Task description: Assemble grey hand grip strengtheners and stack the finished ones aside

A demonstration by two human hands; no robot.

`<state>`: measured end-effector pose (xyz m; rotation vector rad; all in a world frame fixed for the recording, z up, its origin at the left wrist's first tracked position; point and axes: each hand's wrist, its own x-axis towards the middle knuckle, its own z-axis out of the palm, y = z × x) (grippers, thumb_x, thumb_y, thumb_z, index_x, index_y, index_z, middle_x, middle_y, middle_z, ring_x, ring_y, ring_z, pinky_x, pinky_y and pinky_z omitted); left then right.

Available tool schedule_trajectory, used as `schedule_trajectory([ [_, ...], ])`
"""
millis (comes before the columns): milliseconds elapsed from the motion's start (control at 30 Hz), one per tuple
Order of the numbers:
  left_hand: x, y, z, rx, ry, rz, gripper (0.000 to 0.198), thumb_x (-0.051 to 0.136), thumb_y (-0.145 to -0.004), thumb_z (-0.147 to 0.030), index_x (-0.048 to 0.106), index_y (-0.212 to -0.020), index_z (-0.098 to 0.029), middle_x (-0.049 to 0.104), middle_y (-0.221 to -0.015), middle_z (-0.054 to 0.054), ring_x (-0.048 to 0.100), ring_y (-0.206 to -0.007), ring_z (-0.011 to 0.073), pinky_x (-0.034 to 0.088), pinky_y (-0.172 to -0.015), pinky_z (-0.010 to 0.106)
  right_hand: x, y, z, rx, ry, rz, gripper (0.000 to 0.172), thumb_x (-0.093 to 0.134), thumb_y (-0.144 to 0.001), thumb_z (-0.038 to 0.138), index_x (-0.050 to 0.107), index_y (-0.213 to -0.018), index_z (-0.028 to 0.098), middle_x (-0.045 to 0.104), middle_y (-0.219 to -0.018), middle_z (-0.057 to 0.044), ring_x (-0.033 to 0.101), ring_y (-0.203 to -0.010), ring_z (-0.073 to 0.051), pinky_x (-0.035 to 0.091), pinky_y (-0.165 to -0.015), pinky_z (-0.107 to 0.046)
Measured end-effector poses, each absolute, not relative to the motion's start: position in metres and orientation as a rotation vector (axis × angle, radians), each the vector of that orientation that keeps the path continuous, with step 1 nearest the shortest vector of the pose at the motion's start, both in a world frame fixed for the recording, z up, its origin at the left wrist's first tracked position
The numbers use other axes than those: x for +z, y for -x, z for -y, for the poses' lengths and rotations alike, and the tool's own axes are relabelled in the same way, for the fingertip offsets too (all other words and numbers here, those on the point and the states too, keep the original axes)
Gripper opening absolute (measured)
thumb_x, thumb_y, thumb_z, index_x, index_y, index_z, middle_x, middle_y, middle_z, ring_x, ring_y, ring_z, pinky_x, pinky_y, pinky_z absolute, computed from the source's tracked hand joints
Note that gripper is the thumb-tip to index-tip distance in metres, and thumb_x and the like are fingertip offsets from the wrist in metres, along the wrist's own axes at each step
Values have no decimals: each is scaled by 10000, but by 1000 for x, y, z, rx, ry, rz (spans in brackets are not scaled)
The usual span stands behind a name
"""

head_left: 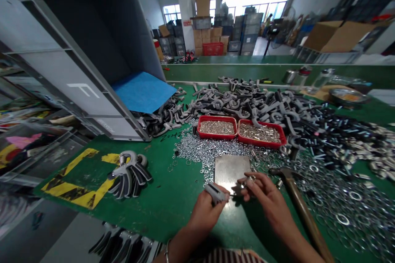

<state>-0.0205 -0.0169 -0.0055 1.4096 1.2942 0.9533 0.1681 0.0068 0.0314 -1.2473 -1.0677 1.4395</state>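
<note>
My left hand [205,209] is closed around a grey plastic handle piece [215,193] with a dark slot. To its right, my right hand [267,197] pinches a small shiny metal part [250,179], too small to name exactly. Both hands are over the near edge of a square steel plate [231,167]. Beyond the plate are two red trays, the left tray [217,136] filled with tiny metal pieces and the right tray [261,143] with small metal pins. Metal rings [197,148] are scattered around them. A hammer [296,197] lies beside my right forearm.
Grey and black handle parts [243,102] are heaped behind the trays. On the left stand a large grey crate [86,86] with a blue sheet [145,90] and a cluster of grip assemblies [129,174] by yellow-black tape [83,197]. Black parts [327,131] and rings spread rightward.
</note>
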Motion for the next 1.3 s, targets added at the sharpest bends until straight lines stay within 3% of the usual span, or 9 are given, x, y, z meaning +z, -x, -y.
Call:
schedule_trajectory([
  [133,1,2,30,543,-1093,-928,366,645,-818,-495,651,-660,-164,579,-546,14,485,-460,118,367,-495,255,33,-152,-13,1455,1179,1041,344,741,-808,463,614,-1041,244,722,-999,-49,695,-777,-190,560,-727,-334],
  [300,3,-9,38,451,-979,-694,295,681,-770,-438,660,-683,-157,562,-567,22,483,-465,123,386,-493,267,36,-124,-11,1760,963,1063,326,703,-836,467,598,-1027,225,718,-915,-32,657,-639,-135,524,-605,-269],
  [467,-18,16,32,760,-1207,-1223,286,756,-696,-370,644,-861,-165,670,-804,44,598,-728,190,458,-697,295,34,-142,4,1631,1126,1049,315,747,-802,452,605,-984,238,699,-854,-8,677,-745,-172,524,-705,-293],
  [567,-18,34,31,810,-1375,-1510,237,645,-825,-361,633,-992,-193,694,-948,73,623,-902,249,456,-845,362,30,-158,11,1574,1219,1028,333,749,-792,482,620,-979,239,698,-781,-6,687,-732,-194,526,-758,-335],
  [667,-4,44,28,853,-1396,-1485,384,554,-902,-323,534,-1269,-212,658,-1161,102,599,-1095,265,411,-980,394,26,-168,14,1500,1300,1026,355,769,-764,498,631,-961,237,712,-789,-21,700,-750,-219,532,-761,-355],
  [733,5,46,25,899,-1377,-1445,432,542,-906,-283,477,-1329,-220,607,-1260,101,560,-1171,255,385,-1024,389,25,-172,15,1475,1329,1038,357,776,-756,496,632,-956,239,717,-804,-23,707,-757,-224,533,-761,-358],
  [933,9,28,17,902,-1260,-1187,432,523,-892,-232,411,-1309,-230,599,-1025,31,546,-720,129,451,-696,268,22,-170,17,1480,1317,1058,361,751,-783,502,609,-980,235,735,-836,-37,715,-764,-231,531,-752,-360],
  [1167,-7,3,8,973,-886,-944,398,588,-805,-252,387,-1145,-207,541,-744,-43,480,-573,96,380,-563,229,28,-155,13,1422,1266,1026,368,767,-759,505,611,-957,236,724,-820,-35,693,-760,-221,527,-743,-338],
  [1300,-8,-5,10,1041,-575,-765,439,640,-738,-204,391,-1099,-195,543,-730,-40,477,-569,86,374,-551,222,25,-152,13,1333,1292,1111,315,751,-774,486,644,-927,233,701,-825,-28,652,-764,-205,511,-722,-305],
])
